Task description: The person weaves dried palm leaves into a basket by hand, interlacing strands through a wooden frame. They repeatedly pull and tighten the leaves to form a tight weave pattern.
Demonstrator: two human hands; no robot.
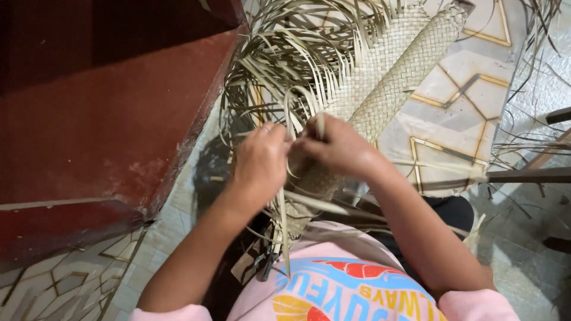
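A dark red step (107,113) fills the view from nine to eleven o'clock, its worn face dropping to a tiled floor (458,95) with cream panels and yellow-edged lines.

Across that floor lies a long woven palm-leaf mat (392,77), pale straw in colour, plaited in a tight diagonal check. Its long axis runs from the person's lap at six o'clock up toward one o'clock, where its far end points at the top edge of the view. It appears folded lengthwise into two narrow bands lying side by side. Along its eleven o'clock side, unwoven loose strips (285,53) fan out in curls and loops over the floor beside the step.

The person wears a pink shirt (351,291) with a colourful print, seen at six o'clock.

Both hands meet at the centre, on the near end of the mat. The left hand (260,160) is curled almost shut, knuckles up, fingers pinching strips at the working edge. The right hand (339,145) is likewise closed, its fingertips gripping a single strip (320,125) that stands up between the two hands. The hands nearly touch each other.

More stray strips lie scattered toward three o'clock.
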